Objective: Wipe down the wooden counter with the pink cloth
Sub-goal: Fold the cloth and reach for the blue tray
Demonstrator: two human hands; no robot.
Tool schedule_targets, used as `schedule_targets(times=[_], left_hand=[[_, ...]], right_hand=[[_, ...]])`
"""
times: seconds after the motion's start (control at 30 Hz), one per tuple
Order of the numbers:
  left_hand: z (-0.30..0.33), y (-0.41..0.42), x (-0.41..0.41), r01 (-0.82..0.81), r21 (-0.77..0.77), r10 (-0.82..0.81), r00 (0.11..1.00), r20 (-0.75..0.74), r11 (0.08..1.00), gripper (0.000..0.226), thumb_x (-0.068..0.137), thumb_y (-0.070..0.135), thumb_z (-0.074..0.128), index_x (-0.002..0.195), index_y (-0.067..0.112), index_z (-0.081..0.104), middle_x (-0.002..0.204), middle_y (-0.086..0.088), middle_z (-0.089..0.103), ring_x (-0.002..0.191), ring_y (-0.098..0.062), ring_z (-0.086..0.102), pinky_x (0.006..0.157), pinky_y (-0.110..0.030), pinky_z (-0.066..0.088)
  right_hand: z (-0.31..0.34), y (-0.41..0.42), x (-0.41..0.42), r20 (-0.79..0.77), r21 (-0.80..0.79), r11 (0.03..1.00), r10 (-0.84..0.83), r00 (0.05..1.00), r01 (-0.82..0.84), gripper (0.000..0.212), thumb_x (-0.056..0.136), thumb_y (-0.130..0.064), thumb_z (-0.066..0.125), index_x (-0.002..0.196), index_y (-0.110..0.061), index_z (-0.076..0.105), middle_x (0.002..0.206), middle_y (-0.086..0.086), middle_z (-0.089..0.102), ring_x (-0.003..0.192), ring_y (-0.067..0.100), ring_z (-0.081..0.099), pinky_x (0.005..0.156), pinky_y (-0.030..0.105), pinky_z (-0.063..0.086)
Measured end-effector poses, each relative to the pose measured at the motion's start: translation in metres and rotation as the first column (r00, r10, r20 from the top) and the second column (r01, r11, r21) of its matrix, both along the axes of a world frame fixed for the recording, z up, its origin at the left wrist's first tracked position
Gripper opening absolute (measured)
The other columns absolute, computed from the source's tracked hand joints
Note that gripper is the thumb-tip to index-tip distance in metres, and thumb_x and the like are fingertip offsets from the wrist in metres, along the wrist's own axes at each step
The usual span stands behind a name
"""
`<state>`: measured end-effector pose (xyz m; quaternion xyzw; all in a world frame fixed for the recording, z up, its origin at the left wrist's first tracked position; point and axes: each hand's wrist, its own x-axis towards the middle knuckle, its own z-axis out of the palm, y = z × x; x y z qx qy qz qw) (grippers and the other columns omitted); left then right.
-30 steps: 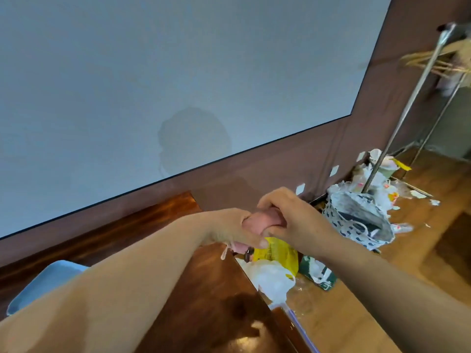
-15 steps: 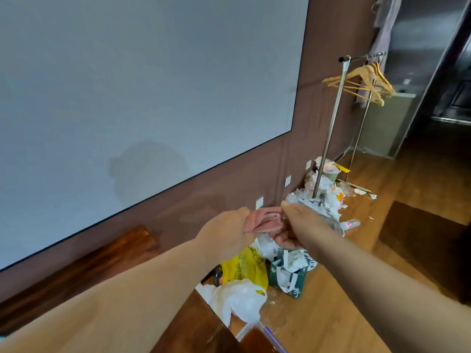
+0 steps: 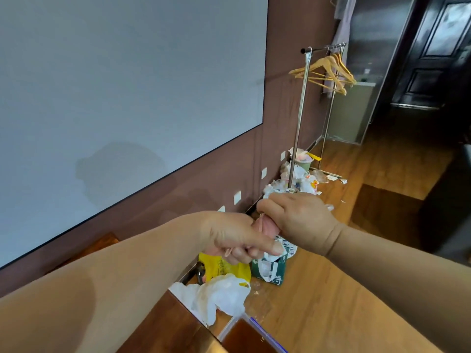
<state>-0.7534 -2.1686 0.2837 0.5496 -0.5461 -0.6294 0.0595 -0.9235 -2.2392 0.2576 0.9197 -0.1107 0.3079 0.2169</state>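
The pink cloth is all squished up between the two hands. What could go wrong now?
The pink cloth is gripped by the left hand and right hand in the air past the wooden counter edge. If it is wet, drips would likely land on the bags and floor below. Bunched so tightly, it may wipe only a narrow strip.

Home rm: clothes rack (image 3: 303, 110), hangers (image 3: 328, 72), floor litter (image 3: 300, 182).

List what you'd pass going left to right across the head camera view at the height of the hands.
left hand → pink cloth → right hand
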Motion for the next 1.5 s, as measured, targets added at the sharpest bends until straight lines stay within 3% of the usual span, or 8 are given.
schedule_targets(times=[0.13,0.43,0.67,0.9,0.97,1.1,1.27,1.5], left_hand=[[0.006,-0.016,-0.011,0.221,-0.453,0.199,0.676,0.71,0.864,0.032,0.085,0.03,0.068,0.105,0.009,0.054,0.07,-0.001,0.053,0.061,-0.019,0.055,0.057,-0.03,0.045],[-0.014,-0.029,-0.005,0.733,-0.582,0.394,0.448,0.802,0.352,0.032,0.094,0.013,0.051,0.122,0.01,0.035,0.065,0.005,0.036,0.059,-0.024,0.042,0.054,-0.033,0.03],[-0.019,-0.045,0.001,0.768,-0.581,0.437,0.44,0.785,0.271,0.02,0.099,0.019,0.049,0.116,0.013,0.039,0.073,0.004,0.037,0.06,-0.023,0.041,0.053,-0.033,0.03],[-0.031,-0.045,0.005,0.673,-0.734,0.391,0.655,0.647,0.089,0.02,0.079,0.004,0.074,0.09,0.002,0.058,0.057,-0.006,0.057,0.042,-0.03,0.053,0.039,-0.031,0.036],[-0.04,-0.047,0.004,0.675,-0.721,0.433,0.61,0.664,0.155,0.022,0.083,0.005,0.069,0.099,0.005,0.054,0.067,-0.006,0.062,0.052,-0.03,0.059,0.043,-0.033,0.037],[-0.062,-0.048,-0.001,0.588,-0.652,0.519,0.409,0.75,0.479,0.034,0.095,0.015,0.054,0.123,0.012,0.035,0.096,-0.002,0.064,0.085,-0.027,0.067,0.056,-0.036,0.037],[-0.063,-0.027,0.038,0.083,-0.708,0.519,0.621,0.587,0.701,0.052,0.08,0.022,0.078,0.108,0.013,0.034,0.09,-0.004,0.059,0.078,-0.026,0.063,0.062,-0.037,0.047],[-0.044,0.055,0.101,-0.392,-0.547,0.551,0.819,0.159,0.74,0.049,0.083,0.038,0.079,0.108,0.005,0.052,0.075,-0.005,0.06,0.055,-0.013,0.051,0.047,-0.018,0.04]], right_hand=[[-0.012,0.004,0.013,-0.294,0.223,0.854,-0.4,0.868,0.469,0.03,0.092,-0.022,0.057,0.119,-0.015,0.045,0.074,-0.003,0.052,0.054,0.024,0.046,0.043,0.027,0.022],[-0.03,0.009,0.015,-0.103,0.981,0.121,-0.348,0.932,0.153,0.029,0.082,-0.007,0.066,0.088,-0.028,0.048,0.081,-0.003,0.054,0.068,0.011,0.05,0.055,0.024,0.037],[-0.023,0.015,0.018,0.047,0.914,-0.365,-0.34,0.939,-0.178,0.024,0.083,0.01,0.054,0.088,-0.012,0.045,0.05,-0.001,0.029,0.041,0.011,0.023,0.042,0.021,0.021],[-0.039,0.018,0.021,0.103,0.775,-0.544,-0.394,0.913,-0.322,0.044,0.087,0.013,0.05,0.067,-0.02,0.029,0.05,0.001,0.023,0.039,0.011,0.019,0.038,0.018,0.018],[-0.045,0.018,0.025,0.065,0.798,-0.525,-0.411,0.91,-0.294,0.033,0.087,0.01,0.054,0.071,-0.016,0.042,0.051,0.001,0.027,0.04,0.011,0.023,0.04,0.02,0.02],[-0.046,0.007,0.019,-0.15,0.984,-0.15,-0.395,0.906,0.098,0.034,0.083,-0.014,0.076,0.109,-0.017,0.054,0.093,0.005,0.059,0.071,0.012,0.055,0.061,0.026,0.047],[-0.037,-0.005,0.006,0.039,0.617,-0.694,-0.442,0.896,-0.37,0.068,0.072,-0.049,0.078,0.128,-0.019,0.053,0.134,0.013,0.056,0.104,0.029,0.071,0.078,0.041,0.062],[-0.046,0.031,0.088,0.062,0.731,-0.661,-0.183,0.981,-0.169,0.049,0.092,-0.045,0.064,0.137,-0.028,0.052,0.128,0.004,0.065,0.108,0.021,0.07,0.077,0.032,0.06]])
